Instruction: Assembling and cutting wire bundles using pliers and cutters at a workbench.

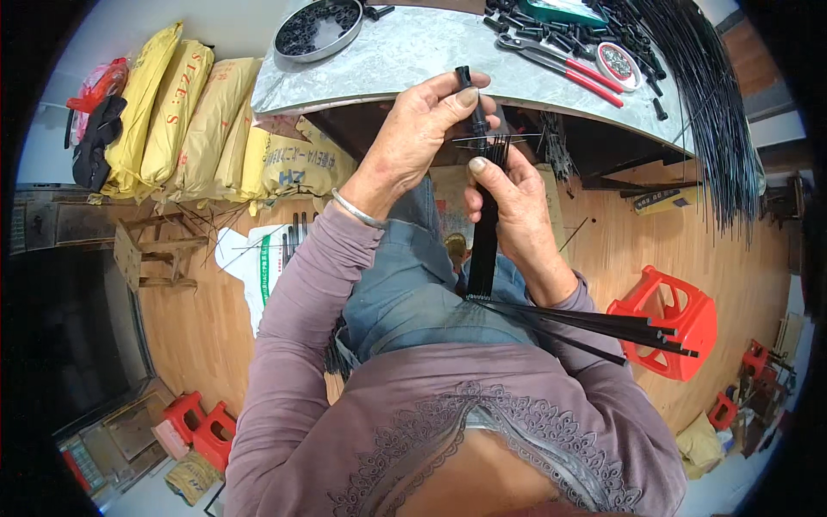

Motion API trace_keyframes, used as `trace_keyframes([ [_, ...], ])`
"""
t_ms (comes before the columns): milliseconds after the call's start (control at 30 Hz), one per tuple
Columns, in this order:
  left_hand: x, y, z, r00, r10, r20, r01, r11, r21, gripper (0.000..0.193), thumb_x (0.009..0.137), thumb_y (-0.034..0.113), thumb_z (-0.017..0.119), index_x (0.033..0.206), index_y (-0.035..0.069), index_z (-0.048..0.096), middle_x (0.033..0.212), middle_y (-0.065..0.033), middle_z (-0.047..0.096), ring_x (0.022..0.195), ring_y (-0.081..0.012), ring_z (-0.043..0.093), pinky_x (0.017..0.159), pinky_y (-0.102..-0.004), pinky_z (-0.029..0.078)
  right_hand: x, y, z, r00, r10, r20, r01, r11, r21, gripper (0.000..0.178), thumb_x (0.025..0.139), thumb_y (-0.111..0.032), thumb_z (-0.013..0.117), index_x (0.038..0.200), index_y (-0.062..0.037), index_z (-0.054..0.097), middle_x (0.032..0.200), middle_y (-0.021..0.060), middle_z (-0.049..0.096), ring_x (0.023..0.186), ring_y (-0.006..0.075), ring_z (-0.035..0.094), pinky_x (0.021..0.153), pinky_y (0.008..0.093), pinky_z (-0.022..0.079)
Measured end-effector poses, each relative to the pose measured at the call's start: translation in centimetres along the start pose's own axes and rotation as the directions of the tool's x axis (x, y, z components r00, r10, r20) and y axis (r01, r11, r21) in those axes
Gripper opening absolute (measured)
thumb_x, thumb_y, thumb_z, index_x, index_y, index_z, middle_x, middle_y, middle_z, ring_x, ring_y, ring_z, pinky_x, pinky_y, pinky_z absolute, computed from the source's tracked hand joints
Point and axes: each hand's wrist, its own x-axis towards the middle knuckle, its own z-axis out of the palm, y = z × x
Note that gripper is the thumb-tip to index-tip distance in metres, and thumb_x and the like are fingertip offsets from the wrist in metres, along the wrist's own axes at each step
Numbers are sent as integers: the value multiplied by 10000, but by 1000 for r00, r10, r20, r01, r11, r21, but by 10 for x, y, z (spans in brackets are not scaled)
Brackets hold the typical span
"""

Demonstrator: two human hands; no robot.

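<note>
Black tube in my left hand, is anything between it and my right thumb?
Yes: thin rods cross just below the black tube in your left hand, above the thumb of your right hand. Whether they touch the tube isn't clear.

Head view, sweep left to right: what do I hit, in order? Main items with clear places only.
Low wooden stool → round metal tray of small black parts → left hand → right hand → red plastic stool beyond the right forearm.
</note>
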Motion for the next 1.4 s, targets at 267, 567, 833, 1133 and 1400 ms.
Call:
trace_keyframes([
  [267,-3,0,-6,999,-5,42,3,998,56,425,947,252,565,1281,-4,508,1031,-90,640,960,-166,623,872,-296,513,0,-3,3,1000,13,3,-13,1000,-15,184,908,-143,600,1031,-37,514,781,14,530,574,85,516,477,222,429],
  [567,-4,1,-14,990,-17,143,21,999,-25,418,950,257,559,1286,14,511,1038,-83,644,959,-149,615,882,-288,492,2,-1,5,1000,14,11,-13,1000,-24,193,904,-138,600,1041,-38,507,792,20,534,576,88,516,474,225,427],
  [833,-2,-5,-20,980,-5,198,23,996,-91,404,948,259,561,1272,19,523,1035,-84,650,967,-155,618,898,-300,491,1,-3,2,998,32,51,-32,999,5,220,900,-144,604,1067,-43,504,813,26,538,588,92,516,485,236,432],
  [1133,-7,-1,-15,985,-20,173,38,994,-103,376,949,244,559,1250,20,543,1026,-88,658,972,-163,623,895,-309,494,1,-2,1,999,19,44,-20,1000,15,206,905,-145,600,1059,-41,510,816,36,546,597,94,524,482,233,434],
  [1400,-16,5,-7,994,-38,107,49,994,-100,357,956,244,548,1237,25,552,1025,-96,664,952,-167,631,871,-318,503,4,-4,-4,981,73,180,-98,986,132,182,901,-161,620,999,-29,541,793,34,538,602,111,531,502,254,439],
])
